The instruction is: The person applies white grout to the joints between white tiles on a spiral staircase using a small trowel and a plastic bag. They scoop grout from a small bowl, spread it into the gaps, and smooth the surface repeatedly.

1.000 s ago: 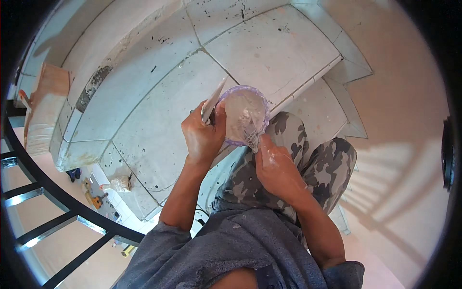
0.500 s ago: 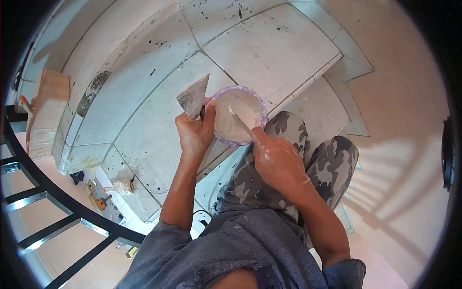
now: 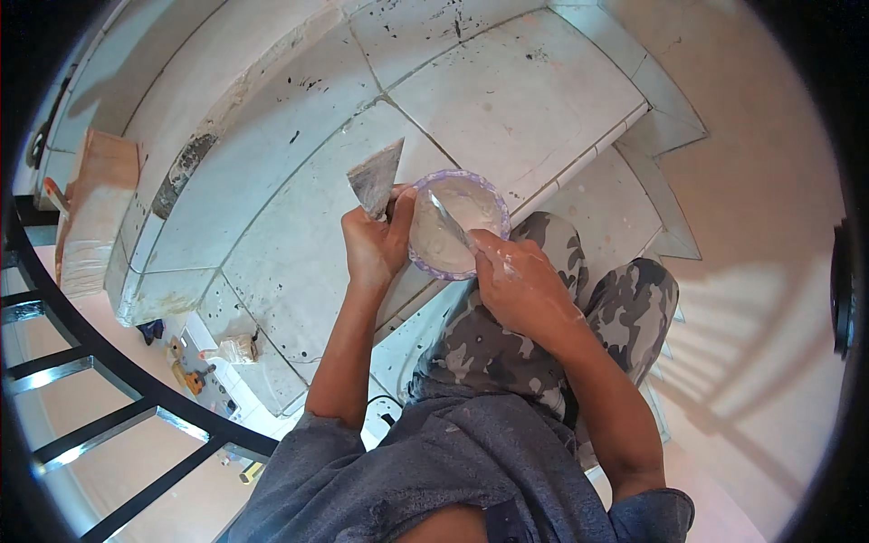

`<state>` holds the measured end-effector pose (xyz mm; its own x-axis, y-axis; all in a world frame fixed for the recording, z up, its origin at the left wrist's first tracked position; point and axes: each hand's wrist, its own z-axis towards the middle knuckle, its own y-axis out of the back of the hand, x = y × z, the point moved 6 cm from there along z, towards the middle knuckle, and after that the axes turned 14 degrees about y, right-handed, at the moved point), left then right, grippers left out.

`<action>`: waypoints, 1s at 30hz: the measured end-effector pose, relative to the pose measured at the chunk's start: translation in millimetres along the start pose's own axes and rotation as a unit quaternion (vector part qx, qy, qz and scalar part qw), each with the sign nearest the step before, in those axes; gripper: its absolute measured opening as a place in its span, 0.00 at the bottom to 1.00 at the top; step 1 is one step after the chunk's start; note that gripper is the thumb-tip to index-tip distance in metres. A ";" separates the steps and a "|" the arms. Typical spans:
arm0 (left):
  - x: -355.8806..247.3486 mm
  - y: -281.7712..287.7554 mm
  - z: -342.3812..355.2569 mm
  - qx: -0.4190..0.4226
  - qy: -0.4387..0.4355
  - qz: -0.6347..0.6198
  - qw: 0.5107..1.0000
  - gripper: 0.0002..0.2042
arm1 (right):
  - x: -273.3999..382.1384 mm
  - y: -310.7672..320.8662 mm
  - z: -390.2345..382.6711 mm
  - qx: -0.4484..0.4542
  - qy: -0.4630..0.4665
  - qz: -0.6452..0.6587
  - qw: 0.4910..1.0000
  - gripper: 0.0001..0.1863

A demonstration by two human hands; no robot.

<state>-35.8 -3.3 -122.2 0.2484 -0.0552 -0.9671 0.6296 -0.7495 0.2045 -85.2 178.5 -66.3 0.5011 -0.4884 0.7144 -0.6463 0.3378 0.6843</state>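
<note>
A round tub [image 3: 501, 195] with a purple-and-white rim holds pale, creamy paste [image 3: 439, 246]. My left hand [image 3: 373, 246] is closed at the tub's left side, its fingertips at the rim. From that same hand a putty knife [image 3: 377, 177] with a wide, triangular, paste-crusted grey blade sticks up; its handle is hidden by the fingers. My right hand [image 3: 523, 282], smeared with white paste, is wrapped round a narrow-bladed knife [image 3: 447, 218]. That blade slants across the tub's mouth over the paste; whether it touches the paste I cannot tell.
Speckled white tiled steps [image 3: 299, 217] curve around me. A black metal railing [image 3: 109, 373] runs along the lower left. A cardboard-coloured box [image 3: 95, 217] stands at the far left, with a wrapped bundle [image 3: 237, 349] and yellowish tools [image 3: 190, 376] lower down. A pinkish wall [image 3: 769, 181] rises on the right.
The tub and both hands sit slightly further right and lower in view, as do the steps around them. The narrow blade has turned and shows a brighter face. Both grips stay the same.
</note>
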 end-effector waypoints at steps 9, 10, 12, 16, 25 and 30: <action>-8.0 -4.0 3.2 0.034 -0.008 0.013 0.999 0.10 | -16.5 -2.8 -18.0 -0.055 0.024 -0.013 0.998 0.11; -5.9 -5.5 3.8 0.042 -0.002 0.014 0.999 0.10 | -18.5 -4.7 -17.5 -0.053 0.016 -0.022 0.998 0.11; -0.8 -8.0 5.4 0.059 0.009 0.016 0.998 0.11 | -19.4 -5.9 -14.2 -0.028 -0.001 -0.020 0.999 0.12; -2.9 -4.7 1.6 0.052 0.028 0.023 0.998 0.12 | -21.2 -2.7 -3.9 0.058 -0.099 0.031 0.993 0.12; -2.8 -5.3 -1.6 0.006 -0.034 0.038 0.999 0.11 | -38.4 -44.8 -21.5 0.023 -0.266 0.463 0.845 0.28; -7.2 -8.3 2.2 -0.009 -0.076 0.058 0.995 0.11 | -66.6 -54.6 -20.7 -0.063 0.084 0.235 0.966 0.25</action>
<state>-44.5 1.9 -117.3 0.2070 -0.2412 -0.9481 0.6158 -0.7209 0.3179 -71.4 209.2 -148.2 0.2623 -0.1219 0.9572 -0.7553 0.5915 0.2823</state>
